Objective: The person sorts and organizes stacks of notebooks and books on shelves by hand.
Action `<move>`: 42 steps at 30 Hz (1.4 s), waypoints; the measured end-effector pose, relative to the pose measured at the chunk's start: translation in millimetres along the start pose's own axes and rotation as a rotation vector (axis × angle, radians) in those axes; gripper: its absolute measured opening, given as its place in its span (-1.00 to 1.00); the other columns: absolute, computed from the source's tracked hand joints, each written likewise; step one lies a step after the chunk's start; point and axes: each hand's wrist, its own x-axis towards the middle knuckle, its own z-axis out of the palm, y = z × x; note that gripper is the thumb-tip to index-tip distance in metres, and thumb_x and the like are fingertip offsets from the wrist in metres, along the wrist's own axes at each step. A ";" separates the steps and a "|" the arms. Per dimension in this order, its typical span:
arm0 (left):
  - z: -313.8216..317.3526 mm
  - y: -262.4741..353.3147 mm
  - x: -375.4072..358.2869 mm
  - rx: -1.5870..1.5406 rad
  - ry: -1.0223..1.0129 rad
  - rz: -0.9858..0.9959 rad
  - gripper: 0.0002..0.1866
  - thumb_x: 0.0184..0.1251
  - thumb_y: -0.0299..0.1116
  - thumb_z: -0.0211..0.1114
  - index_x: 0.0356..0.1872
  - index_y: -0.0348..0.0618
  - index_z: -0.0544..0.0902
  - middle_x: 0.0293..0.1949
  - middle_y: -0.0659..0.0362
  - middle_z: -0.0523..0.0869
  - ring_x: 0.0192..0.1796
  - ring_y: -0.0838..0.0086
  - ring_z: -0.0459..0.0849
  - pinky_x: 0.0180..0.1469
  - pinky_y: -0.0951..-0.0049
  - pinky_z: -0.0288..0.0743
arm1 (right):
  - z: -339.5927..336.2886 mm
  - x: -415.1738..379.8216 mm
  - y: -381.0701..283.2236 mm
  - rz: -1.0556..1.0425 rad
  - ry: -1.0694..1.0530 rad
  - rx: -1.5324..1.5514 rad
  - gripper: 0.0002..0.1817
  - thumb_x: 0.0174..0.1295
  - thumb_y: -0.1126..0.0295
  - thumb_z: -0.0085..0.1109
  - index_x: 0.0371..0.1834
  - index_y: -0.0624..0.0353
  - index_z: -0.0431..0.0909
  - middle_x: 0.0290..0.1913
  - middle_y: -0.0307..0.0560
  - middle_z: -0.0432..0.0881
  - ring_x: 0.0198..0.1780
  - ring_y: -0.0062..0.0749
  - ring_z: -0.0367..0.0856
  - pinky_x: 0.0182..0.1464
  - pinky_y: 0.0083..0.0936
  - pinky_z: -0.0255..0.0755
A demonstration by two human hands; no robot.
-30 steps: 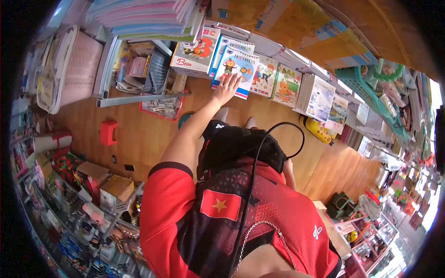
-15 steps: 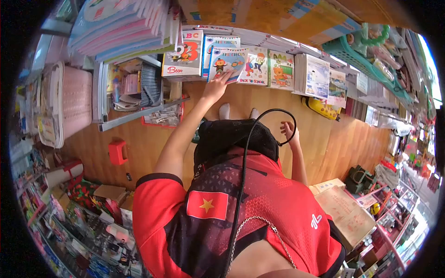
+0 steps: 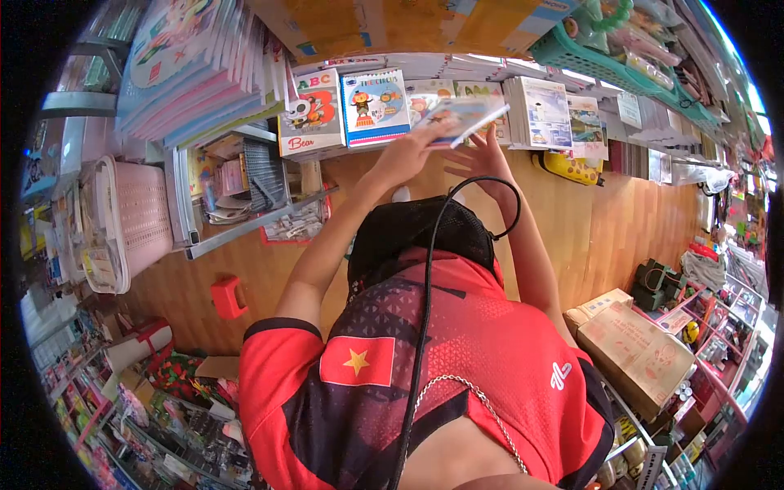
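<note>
My left hand (image 3: 412,153) grips a thin notebook (image 3: 467,119) by its left side. The notebook is raised and tilted above the row of books, its cover blurred. Just below its right end is my right hand (image 3: 492,163), fingers spread, a fingertip overlapping the notebook's lower edge. Left of the held notebook lies another notebook with a circus cover (image 3: 375,108), beside an "ABC" Bear book (image 3: 313,114). Behind the held notebook, more colourful covers are partly hidden.
A stack of pale books (image 3: 545,114) stands to the right, near a yellow spotted case (image 3: 572,169). A pink basket (image 3: 139,204) and metal rack (image 3: 184,200) are at left. A red plastic object (image 3: 228,297) lies on the wooden floor (image 3: 621,220); a cardboard box (image 3: 637,355) sits lower right.
My left hand has lifted the top circus notebook off the pile and carried it right, uncovering a similar one beneath. My right hand has come up beside the notebook.
</note>
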 end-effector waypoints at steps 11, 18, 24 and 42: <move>17.4 -12.5 -15.2 0.181 -0.374 0.169 -0.20 0.07 -0.31 0.33 0.39 0.01 0.18 0.43 0.03 0.09 0.45 0.16 0.08 0.42 0.25 0.06 | -4.5 13.0 14.0 -0.040 0.067 0.067 -0.45 0.31 0.00 -0.01 0.18 0.22 0.32 0.05 0.03 0.55 -0.03 -0.25 0.60 0.01 -0.27 0.53; 25.4 -46.1 -50.9 -0.015 -0.060 -0.155 -0.36 0.16 -0.23 0.27 0.31 -0.05 0.33 0.38 -0.02 0.22 0.38 0.04 0.21 0.34 0.24 0.19 | -10.9 91.0 23.2 0.013 0.152 -0.458 -0.49 0.27 0.08 0.13 0.07 0.31 0.43 -0.11 -0.05 0.60 -0.18 -0.40 0.60 -0.20 -0.45 0.52; 48.4 -149.5 -107.7 -0.572 0.421 -0.704 -0.53 0.26 -0.23 0.22 0.16 -0.17 0.44 0.25 0.01 0.39 0.27 0.17 0.39 0.28 0.29 0.24 | -11.8 186.4 44.6 -0.193 0.190 -0.826 -0.46 0.23 0.11 0.19 0.08 0.34 0.40 -0.08 0.03 0.59 -0.13 -0.36 0.59 -0.16 -0.43 0.54; 107.9 -213.6 -32.2 -1.528 1.256 -0.943 -0.32 0.16 -0.17 0.37 0.29 0.02 0.27 0.30 0.24 0.31 0.27 0.38 0.34 0.11 0.18 0.41 | -39.6 237.1 50.9 0.079 0.085 -1.385 -0.30 0.26 -0.13 0.00 0.32 0.05 0.12 -0.18 -0.20 0.49 -0.28 -0.57 0.43 -0.35 -0.59 0.38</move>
